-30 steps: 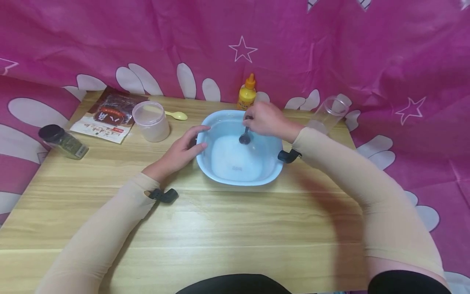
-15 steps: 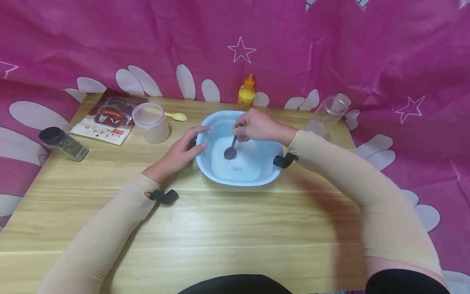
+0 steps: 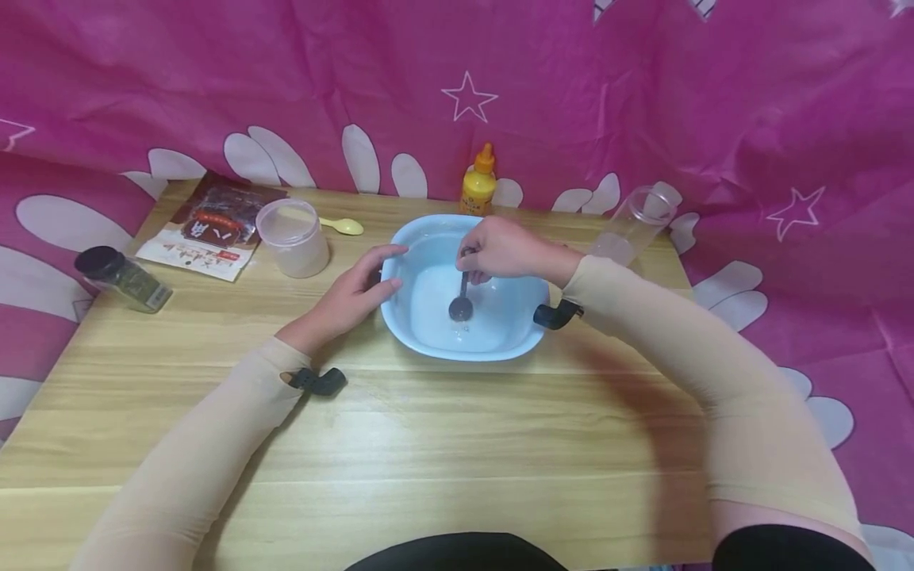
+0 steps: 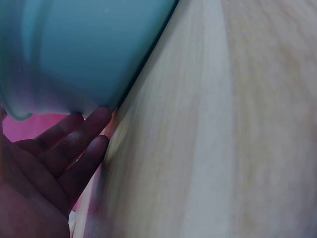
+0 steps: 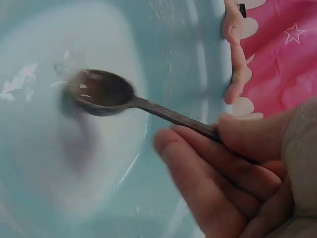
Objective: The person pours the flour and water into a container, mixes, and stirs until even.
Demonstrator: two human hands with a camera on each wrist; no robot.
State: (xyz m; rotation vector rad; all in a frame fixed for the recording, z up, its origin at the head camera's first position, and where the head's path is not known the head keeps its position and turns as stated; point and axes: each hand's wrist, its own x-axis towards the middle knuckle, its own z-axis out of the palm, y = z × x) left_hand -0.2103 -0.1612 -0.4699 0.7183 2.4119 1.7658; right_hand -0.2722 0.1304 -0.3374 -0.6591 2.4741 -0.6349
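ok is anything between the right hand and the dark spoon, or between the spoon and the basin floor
Nothing solid shows in between: the right hand pinches the dark spoon, and under it only what looks like clear water covers the blue basin floor.

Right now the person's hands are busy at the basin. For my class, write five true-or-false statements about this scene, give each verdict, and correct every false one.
1. The right-hand grip holds a dark spoon. True.
2. A yellow bottle stands behind the blue basin. True.
3. The left-hand grip is wrapped around the yellow bottle. False: the left-hand grip is at the blue basin's rim.
4. The yellow spoon lies inside the blue basin. False: the yellow spoon lies on the table, outside the basin.
5. The dark spoon's bowl is inside the blue basin. True.
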